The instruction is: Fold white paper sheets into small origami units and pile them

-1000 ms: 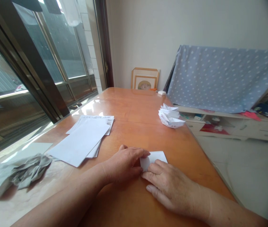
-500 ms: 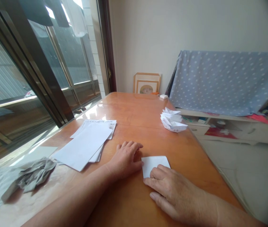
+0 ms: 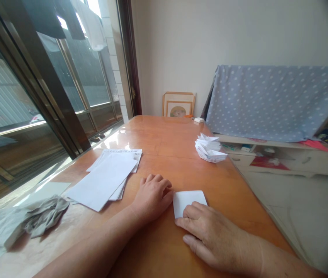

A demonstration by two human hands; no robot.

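A small folded piece of white paper [image 3: 185, 199] lies flat on the wooden table [image 3: 164, 139]. My right hand [image 3: 210, 235] rests on its lower right part, fingers bent and lying over the paper. The right thumb is spread away from the fingers, down on the tabletop. Beside the paper's left edge is my left hand [image 3: 154, 195], palm down, with loosely bent fingers and nothing visible in them. Whether the left thumb touches the paper I cannot tell. The paper's lower right corner is hidden under the right hand.
White sheets [image 3: 102, 181] lie in a loose pile at left, with a crumpled grey cloth [image 3: 46, 216] nearer me. Nested folded paper boats [image 3: 210, 148] stand by the right table edge. A small white box [image 3: 199, 120] sits at the far end.
My left hand's fingers have drawn in slightly, and its thumb lies closer to the index finger. The right hand and folded paper have hardly moved. The view has tilted slightly.
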